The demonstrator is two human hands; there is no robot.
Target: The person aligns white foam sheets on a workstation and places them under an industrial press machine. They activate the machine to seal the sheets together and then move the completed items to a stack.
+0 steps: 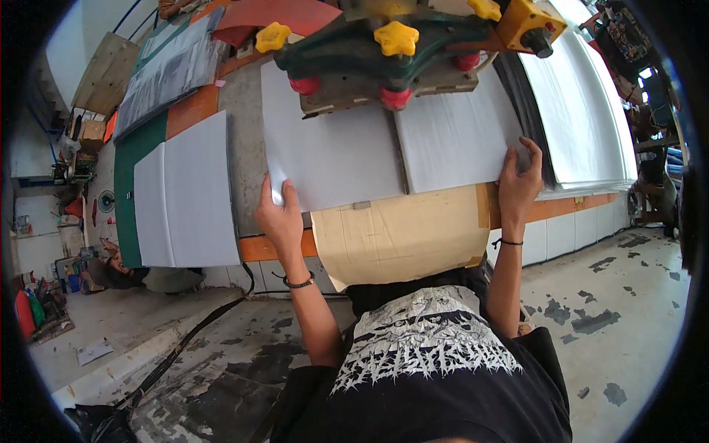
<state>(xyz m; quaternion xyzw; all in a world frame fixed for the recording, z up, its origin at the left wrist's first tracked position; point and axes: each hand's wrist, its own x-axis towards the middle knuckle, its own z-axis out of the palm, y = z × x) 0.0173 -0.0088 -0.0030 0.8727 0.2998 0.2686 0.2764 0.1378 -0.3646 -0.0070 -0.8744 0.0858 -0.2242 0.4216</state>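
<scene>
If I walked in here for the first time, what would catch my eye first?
Probably the dark green frame with yellow star-shaped knobs, at top centre. Below it, broad white sheets lie between the left hand and right hand. Nearer the person, a tan sheet droops over the table's orange edge.

Left hand (279,220): pinches corner of left sheet (336,159)
Right hand (521,183): at edge of right sheet (458,144)
Green frame (428,55): over both sheets
Tan paper (402,232): nearest the person (436,402)
</scene>
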